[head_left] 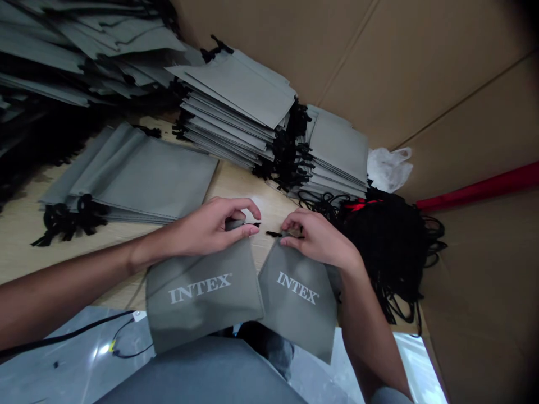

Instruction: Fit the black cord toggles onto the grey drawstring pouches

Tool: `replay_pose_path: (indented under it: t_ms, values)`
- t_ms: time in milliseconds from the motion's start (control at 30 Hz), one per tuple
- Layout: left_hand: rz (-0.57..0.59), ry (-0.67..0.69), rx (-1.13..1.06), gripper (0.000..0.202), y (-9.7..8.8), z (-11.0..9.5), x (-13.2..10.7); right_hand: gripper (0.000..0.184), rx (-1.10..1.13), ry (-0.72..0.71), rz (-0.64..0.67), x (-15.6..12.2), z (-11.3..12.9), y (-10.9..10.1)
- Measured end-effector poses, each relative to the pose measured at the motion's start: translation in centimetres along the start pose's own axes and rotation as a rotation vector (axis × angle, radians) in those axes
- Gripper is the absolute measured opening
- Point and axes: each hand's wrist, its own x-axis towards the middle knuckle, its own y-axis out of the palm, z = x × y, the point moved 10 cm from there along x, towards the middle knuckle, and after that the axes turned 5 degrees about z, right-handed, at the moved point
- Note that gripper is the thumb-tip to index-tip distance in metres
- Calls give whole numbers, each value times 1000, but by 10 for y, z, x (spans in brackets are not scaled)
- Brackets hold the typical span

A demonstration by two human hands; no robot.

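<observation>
Grey pouches (206,317) are pinched by left hand (214,224) and right hand (320,238), stacked pouches (248,92) behind, black cords (383,241) crowding the latter

1 camera, worn on the person's head [the wearer's own], is facing forward and steeply down at a table (236,182). It is looking from close above the left hand (214,227) and the right hand (318,235), with grey clothing (197,373) showing at bottom middle and brown board (425,73) standing beyond, upper right.
</observation>
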Motion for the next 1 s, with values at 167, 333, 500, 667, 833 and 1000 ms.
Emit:
replay_pose_path:
  t_ms: [167, 333, 500, 667, 833, 1000]
  values:
    - [-61, 0, 53, 23, -5, 4, -1, 11, 32, -1, -20, 6, 6, 6]
    - [-101, 37, 87, 19, -6, 10, -1, 10, 151, -43, -100, 5, 16, -3]
    - [-64, -17, -56, 17, 0, 20, 1, 9, 242, -55, -115, 5, 23, -4]
    - [-65, -38, -219, 20, 0, 17, 3, 11, 279, -104, -108, 3, 30, -5]
    - [-44, -29, -313, 24, 1, 14, 5, 16, 343, -98, -65, 4, 30, 3]
    - [-67, -31, -313, 24, -2, 14, 5, 16, 294, -118, -77, 5, 35, 6]
